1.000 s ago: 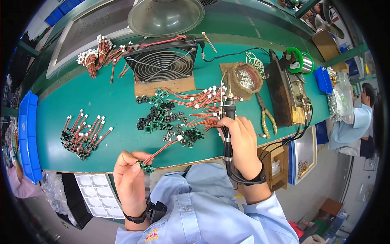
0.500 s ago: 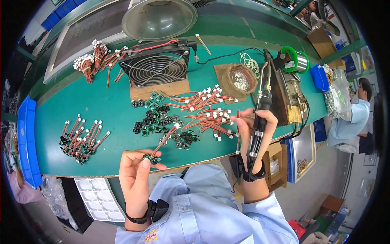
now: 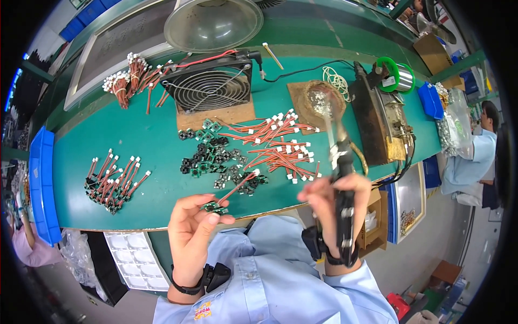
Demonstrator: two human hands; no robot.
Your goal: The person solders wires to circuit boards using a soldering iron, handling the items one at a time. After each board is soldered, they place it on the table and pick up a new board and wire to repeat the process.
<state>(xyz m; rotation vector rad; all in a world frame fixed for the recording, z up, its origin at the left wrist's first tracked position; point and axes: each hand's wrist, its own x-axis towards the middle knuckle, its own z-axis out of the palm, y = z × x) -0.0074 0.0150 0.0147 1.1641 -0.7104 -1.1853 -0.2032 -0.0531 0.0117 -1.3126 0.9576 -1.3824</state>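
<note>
My left hand pinches a small green circuit board above the table's front edge. From the board a red-and-dark wire lead rises to a white connector. In my right hand is a soldering iron with a black handle, smeared by motion. Its blurred front end points toward a round dish holding silvery bits. Between my hands and the fan lie a heap of black-and-green boards and loose wire leads with white connectors.
A black fan stands behind the heap, beneath a metal lamp shade. Wired boards lie at left, beside a blue bin. At right are a dark metal stand and a green solder spool. Another person sits far right.
The soldering iron has swung from beside the metal stand to point toward the round dish. My right hand has moved nearer to me. My left hand still holds the board, shifted slightly right in view.
</note>
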